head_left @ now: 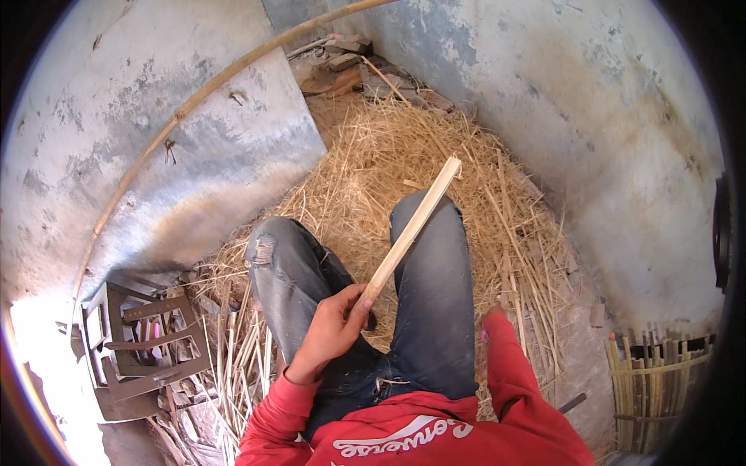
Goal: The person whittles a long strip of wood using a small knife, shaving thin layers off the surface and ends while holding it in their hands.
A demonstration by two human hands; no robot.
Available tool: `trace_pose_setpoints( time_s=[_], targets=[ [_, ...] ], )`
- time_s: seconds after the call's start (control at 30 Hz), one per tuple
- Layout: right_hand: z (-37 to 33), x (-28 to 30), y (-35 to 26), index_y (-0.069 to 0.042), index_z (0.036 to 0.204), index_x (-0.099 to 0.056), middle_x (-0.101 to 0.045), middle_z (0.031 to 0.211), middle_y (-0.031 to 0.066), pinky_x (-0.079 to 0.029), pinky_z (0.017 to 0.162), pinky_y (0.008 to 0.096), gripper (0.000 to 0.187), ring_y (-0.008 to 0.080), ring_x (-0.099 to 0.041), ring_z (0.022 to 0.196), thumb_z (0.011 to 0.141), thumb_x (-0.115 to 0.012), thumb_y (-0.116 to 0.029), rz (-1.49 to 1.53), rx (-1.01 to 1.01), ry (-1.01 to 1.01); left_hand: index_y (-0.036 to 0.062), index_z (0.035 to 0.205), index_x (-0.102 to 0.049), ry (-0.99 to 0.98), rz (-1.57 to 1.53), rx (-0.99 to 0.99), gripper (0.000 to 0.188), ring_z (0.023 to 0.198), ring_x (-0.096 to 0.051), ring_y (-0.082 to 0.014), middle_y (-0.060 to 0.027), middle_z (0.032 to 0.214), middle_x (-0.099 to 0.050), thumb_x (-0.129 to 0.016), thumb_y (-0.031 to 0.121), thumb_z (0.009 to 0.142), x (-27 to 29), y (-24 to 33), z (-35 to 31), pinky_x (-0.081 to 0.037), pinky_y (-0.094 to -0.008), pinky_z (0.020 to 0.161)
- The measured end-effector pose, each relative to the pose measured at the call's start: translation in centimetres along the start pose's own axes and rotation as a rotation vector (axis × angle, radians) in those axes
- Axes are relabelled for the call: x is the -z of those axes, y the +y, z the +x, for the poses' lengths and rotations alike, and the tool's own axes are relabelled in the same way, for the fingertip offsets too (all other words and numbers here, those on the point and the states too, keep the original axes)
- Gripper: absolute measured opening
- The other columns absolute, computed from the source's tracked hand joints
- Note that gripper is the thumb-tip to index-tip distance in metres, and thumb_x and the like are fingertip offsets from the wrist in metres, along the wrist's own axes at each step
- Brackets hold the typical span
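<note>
The left hand (334,326) is closed tight on the near end of a flat, pale wood strip (415,227), with the thumb lying along it. The strip sticks out from that hand, forward and to the right. Its two long edges look straight, and its far end looks a bit rough. It passes over the right knee (449,248), but I cannot tell if it touches the blue jeans there. The far end pokes out past the knee, over a big pile of straw (373,155). That end is well apart from the wall on the right (590,116) and the wall on the left (225,147), so there is air on both sides of it.

The right hand (493,314) is low down, to the right of the left hand, just past the outer side of the right leg. I cannot tell if its fingers are spread or pinching, because most of it is hidden. Long thin sticks (536,303) lie near it, on its right. A basket of upright slats (660,384) stands farther right.

To the left of the left hand, past the left leg, are more pale sticks (233,388). Beyond them is a brown frame (148,343) with bars.
</note>
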State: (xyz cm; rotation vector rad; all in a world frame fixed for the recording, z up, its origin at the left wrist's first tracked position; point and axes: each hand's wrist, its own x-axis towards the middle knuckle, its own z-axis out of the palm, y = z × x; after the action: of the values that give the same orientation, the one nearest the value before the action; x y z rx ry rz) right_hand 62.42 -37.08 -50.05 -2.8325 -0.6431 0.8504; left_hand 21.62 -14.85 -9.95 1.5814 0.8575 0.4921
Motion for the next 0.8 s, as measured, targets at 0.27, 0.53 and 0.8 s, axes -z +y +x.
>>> trace_pose_setpoints(
  time_s=[0.27,0.53,0.8],
  targets=[
    [-0.3,18.6,0.0,0.001,0.117,-0.071,-0.070,0.118,0.0301,-0.055,0.096,0.0485,0.043,0.0455,-0.068,0.113,0.081,-0.079,-0.021,-0.117,-0.032,0.058,-0.0014,0.120,-0.062,-0.105,0.117,-0.035,0.026,0.055,-0.054,-0.0064,-0.0002,0.070,-0.061,-0.057,0.021,0.109,-0.3,1.6,0.3,-0.044,-0.0251,0.051],
    [2.9,46.3,-20.2,-0.008,0.133,-0.058,-0.064,0.124,0.0217,-0.054,0.092,0.0536,0.035,0.0431,-0.066,0.108,0.099,-0.050,-0.006,-0.286,0.844,1.175,-0.0005,0.120,-0.062,-0.122,0.164,-0.084,0.027,0.055,-0.056,-0.0066,-0.0010,0.069,-0.061,-0.058,0.024,0.109,-1.3,1.9,1.4,-0.045,-0.0253,0.051],
    [-0.8,64.3,-42.6,-0.011,0.115,-0.072,-0.074,0.094,0.0148,-0.057,0.067,0.0411,0.029,0.0289,-0.072,0.080,0.100,-0.063,-0.035,0.841,0.845,1.289,0.0039,0.118,-0.060,-0.246,-0.120,0.083,0.023,0.052,-0.048,-0.0046,0.0009,0.071,-0.058,-0.055,0.025,0.111,-2.4,1.0,3.0,-0.038,-0.0223,0.048]
  ],
)
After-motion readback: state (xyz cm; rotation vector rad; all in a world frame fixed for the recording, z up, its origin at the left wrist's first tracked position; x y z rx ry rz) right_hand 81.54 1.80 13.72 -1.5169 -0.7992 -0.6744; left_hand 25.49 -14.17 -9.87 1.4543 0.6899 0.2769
